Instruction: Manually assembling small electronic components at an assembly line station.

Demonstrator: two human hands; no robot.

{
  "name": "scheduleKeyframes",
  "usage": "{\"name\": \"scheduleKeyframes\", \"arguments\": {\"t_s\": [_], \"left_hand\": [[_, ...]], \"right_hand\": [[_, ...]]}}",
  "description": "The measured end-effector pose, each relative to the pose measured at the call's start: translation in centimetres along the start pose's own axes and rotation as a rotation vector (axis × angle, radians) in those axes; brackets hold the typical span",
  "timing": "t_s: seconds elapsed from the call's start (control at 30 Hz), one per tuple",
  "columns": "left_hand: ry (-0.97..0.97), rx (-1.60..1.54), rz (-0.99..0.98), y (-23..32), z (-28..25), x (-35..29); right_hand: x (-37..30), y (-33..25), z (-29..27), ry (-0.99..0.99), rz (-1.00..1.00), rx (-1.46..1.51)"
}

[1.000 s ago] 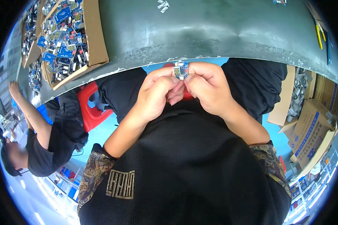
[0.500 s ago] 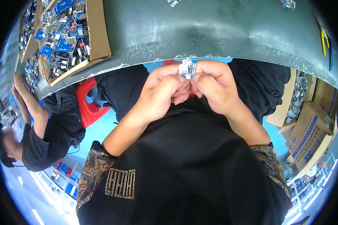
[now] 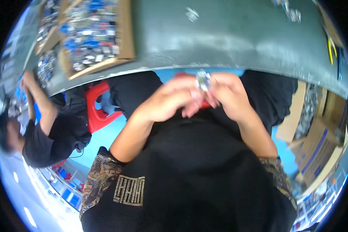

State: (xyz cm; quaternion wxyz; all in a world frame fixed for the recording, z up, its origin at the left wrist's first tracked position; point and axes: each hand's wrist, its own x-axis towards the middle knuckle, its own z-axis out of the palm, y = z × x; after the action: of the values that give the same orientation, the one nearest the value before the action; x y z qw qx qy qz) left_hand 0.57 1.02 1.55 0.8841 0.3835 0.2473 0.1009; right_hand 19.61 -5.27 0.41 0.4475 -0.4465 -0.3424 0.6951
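Observation:
A small circuit board [image 3: 203, 80] with pale metal connectors is held up between my two hands, just off the table's near edge. Motion blur smears its detail. My left hand [image 3: 168, 101] is closed at the board's left side, its thumb by the lower edge and its other fingers curled beneath. From the other side, my right hand [image 3: 230, 96] pinches the board between thumb and bent forefinger. The fingertips behind the board are hidden.
An open cardboard box [image 3: 126, 33] full of circuit boards stands on the dark green table [image 3: 228, 42] at left. Loose pieces [image 3: 191, 14] lie farther back. Yellow-handled pliers [image 3: 330, 51] lie at right. A person [image 3: 46, 131] works at far left, near a red stool [image 3: 98, 112].
The whole view has shifted and blurred, with table and box appearing farther right and lower. My left fingers have loosened slightly around the board, which now looks tilted between my hands.

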Motion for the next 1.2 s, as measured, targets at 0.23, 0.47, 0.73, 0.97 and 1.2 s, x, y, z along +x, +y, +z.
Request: {"name": "scheduleKeyframes", "arguments": {"t_s": [0.23, 0.47, 0.73, 0.97, 1.2], "left_hand": [[-0.271, 0.437, -0.418, -3.6, -6.3, -1.4], [0.234, 0.480, -0.330, -14.3, -10.6, 2.8], [0.326, 0.286, -0.306, -13.4, -10.5, 0.3], [0.345, 0.257, -0.257, -13.7, -10.5, 0.2], [0.365, 0.265, -0.169, -14.0, -11.6, -0.7]], "right_hand": [[0.1, -5.5, 3.3, -0.040, -0.300, -0.483], [7.4, -11.8, 12.7, 0.076, -0.761, -1.115], [13.8, -17.6, 18.9, -0.233, -0.309, -1.348], [18.0, -19.2, 19.0, -0.422, 0.227, -1.347], [10.2, -24.8, 5.6, 0.070, -0.156, -0.904]]}}
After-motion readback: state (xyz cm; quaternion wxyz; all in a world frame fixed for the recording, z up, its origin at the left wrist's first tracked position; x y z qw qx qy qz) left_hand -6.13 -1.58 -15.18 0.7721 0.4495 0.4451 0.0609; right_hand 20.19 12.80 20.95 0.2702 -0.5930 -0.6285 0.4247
